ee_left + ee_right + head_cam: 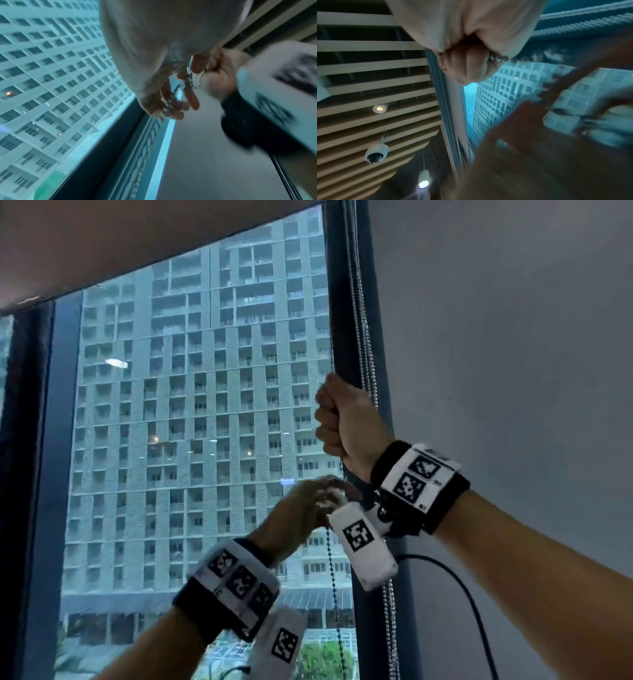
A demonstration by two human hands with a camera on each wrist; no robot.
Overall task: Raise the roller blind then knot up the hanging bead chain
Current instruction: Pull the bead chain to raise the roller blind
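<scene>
Blind (137, 244): 1, raised, hem across the head view from 9 to 12 o'clock; window (205, 440) open to 1 tower block beyond. Chain (363, 313): 3 strands approx. run down the frame at 1 o'clock, 1 darker strand hangs toward 6 below the hands. Hands 2: right hand (342, 419) at centre-right, fist clenched round the chain; left hand (308, 505) just below it at 5 o'clock, blurred, fingers (178, 106) curled w/ chain across them.

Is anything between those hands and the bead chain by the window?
Nothing visible. The right hand is fisted around the bead chain beside the window frame, and the left hand just below already has chain across its fingers.
</scene>
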